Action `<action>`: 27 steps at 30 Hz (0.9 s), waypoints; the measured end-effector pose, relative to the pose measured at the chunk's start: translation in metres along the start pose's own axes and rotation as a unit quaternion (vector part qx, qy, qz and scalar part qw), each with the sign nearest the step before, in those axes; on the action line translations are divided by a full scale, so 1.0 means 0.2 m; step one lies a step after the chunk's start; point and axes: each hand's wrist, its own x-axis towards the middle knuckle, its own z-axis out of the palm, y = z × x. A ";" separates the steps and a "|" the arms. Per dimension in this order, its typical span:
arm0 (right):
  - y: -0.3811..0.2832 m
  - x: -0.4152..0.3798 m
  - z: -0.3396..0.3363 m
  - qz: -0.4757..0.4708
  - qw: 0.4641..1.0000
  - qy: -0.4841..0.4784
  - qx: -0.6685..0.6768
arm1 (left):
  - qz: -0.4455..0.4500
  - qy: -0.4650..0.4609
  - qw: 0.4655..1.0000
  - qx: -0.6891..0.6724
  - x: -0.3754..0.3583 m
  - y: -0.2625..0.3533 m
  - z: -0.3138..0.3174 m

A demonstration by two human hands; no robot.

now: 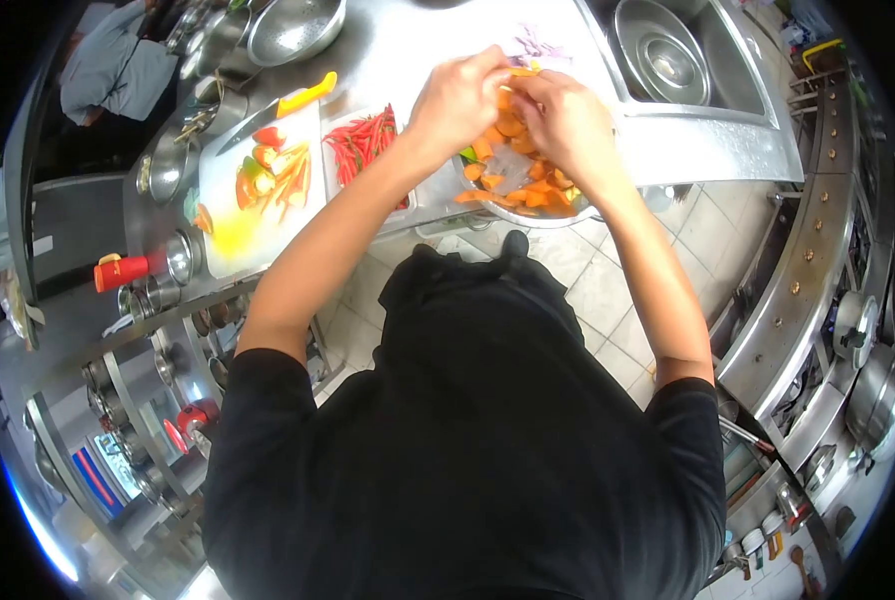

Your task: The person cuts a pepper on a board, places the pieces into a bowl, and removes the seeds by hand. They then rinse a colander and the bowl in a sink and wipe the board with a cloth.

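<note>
My left hand (460, 100) and my right hand (566, 118) are close together over a bowl (538, 218) of orange pieces (543, 190) with a few green ones. Both have bent fingers pinched on an orange piece (521, 72) at the bowl's far side. Some clear, crumpled material (508, 168) lies among the pieces. Left of the bowl, red chillies (363, 148) fill a tray. Farther left, a white cutting board (236, 225) bears cut orange, red and green pieces (276, 175), and a knife with a yellow handle (308, 95) lies across its far edge.
Purple shreds (540, 45) lie on the counter beyond my hands. A sink (738, 70) holding a metal bowl (663, 52) is at the far right. Another metal bowl (298, 30) stands at the back left. A person (118, 75) is at the upper left.
</note>
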 end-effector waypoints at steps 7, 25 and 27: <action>0.11 0.03 0.10 0.170 0.985 0.001 -0.032 | 0.164 0.032 0.984 0.057 -0.09 -0.04 0.07; -0.78 0.26 0.68 -0.092 0.981 -0.171 0.032 | -0.344 0.577 0.730 -0.128 -1.51 -1.88 -1.30; -0.86 0.29 0.71 -0.098 0.978 -0.180 0.033 | -0.394 0.456 0.798 0.027 -1.52 -1.70 -1.22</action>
